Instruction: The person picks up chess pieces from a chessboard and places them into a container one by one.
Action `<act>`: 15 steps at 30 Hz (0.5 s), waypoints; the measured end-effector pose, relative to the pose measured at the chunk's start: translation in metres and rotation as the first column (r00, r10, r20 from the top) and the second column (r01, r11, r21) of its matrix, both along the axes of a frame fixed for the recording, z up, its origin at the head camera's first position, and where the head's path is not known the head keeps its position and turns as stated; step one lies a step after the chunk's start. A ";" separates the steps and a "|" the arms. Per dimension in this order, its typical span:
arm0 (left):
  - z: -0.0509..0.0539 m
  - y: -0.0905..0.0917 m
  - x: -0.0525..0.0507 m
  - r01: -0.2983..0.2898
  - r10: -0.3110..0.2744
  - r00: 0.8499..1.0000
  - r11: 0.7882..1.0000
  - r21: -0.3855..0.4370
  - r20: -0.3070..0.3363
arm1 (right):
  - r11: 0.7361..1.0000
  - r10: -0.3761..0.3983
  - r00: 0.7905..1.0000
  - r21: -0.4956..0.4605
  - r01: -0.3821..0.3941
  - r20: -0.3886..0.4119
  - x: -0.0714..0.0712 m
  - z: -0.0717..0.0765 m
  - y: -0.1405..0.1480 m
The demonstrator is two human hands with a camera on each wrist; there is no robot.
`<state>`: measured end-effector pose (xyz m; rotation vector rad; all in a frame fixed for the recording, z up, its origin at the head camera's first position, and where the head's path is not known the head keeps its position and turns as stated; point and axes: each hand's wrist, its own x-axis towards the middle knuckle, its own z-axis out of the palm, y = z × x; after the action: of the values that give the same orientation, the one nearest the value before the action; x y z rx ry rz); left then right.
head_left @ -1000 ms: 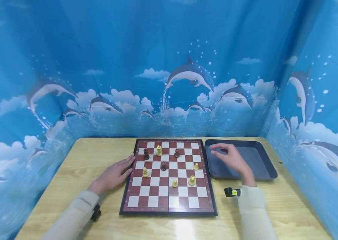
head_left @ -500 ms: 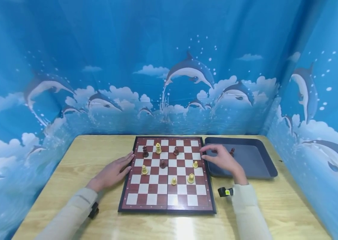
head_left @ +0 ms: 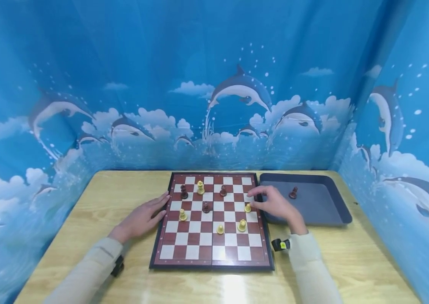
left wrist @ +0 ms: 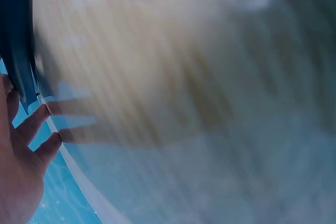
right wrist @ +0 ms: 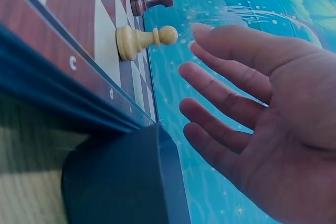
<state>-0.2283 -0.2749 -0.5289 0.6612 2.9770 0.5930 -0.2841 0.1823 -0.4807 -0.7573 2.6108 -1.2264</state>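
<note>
Over the right edge of the chessboard (head_left: 199, 252) my right hand (head_left: 275, 204) reaches in, thumb and fingers apart. Nearest to it is a pale pawn (head_left: 247, 207), upright on its square. In the right wrist view, a gap separates the fingertips from this pawn (right wrist: 139, 40); a dark rook (right wrist: 149, 1) stands beyond. My left hand (head_left: 140, 217) lies at the board's left edge, fingers extended, fingertips at the frame. The left wrist view shows that hand (left wrist: 26, 171) cut off at the side.
Right of the board sits a grey tray (head_left: 317, 211) with a dark chess piece (head_left: 293, 193) lying in it. Other pieces stand on the board, among them a pale pawn (head_left: 219, 229), a taller pale piece (head_left: 242, 226) and a dark piece (head_left: 184, 191). A dolphin-print curtain (head_left: 153, 84) surrounds the table.
My right hand has moved left from above the tray to near the pale pawn, uncovering the dark piece in the tray. The left hand stays at the board's edge.
</note>
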 end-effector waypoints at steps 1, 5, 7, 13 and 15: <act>0.000 0.000 0.000 0.000 0.000 1.000 1.000 0.001 -0.001 | 1.000 0.008 1.000 0.002 -0.008 -0.004 0.000 0.000 0.000; 0.001 0.001 0.000 0.002 -0.002 1.000 1.000 -0.005 0.006 | 0.999 0.050 0.999 0.018 -0.050 -0.005 0.000 0.000 -0.001; 0.001 0.001 0.000 -0.002 0.002 1.000 1.000 -0.003 0.016 | 0.997 0.064 0.998 0.031 -0.064 -0.004 0.000 -0.001 -0.002; 0.000 0.001 0.000 -0.006 0.006 1.000 1.000 -0.002 0.027 | 0.995 0.061 0.998 0.080 -0.059 -0.015 0.000 -0.001 -0.007; 0.000 0.001 -0.001 -0.002 0.002 1.000 1.000 -0.003 0.022 | 0.993 0.060 0.998 0.101 -0.058 -0.018 -0.001 -0.001 -0.007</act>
<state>-0.2297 -0.2738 -0.5289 0.6470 2.9586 0.5924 -0.2847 0.1750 -0.4815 -0.8262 2.6236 -1.0682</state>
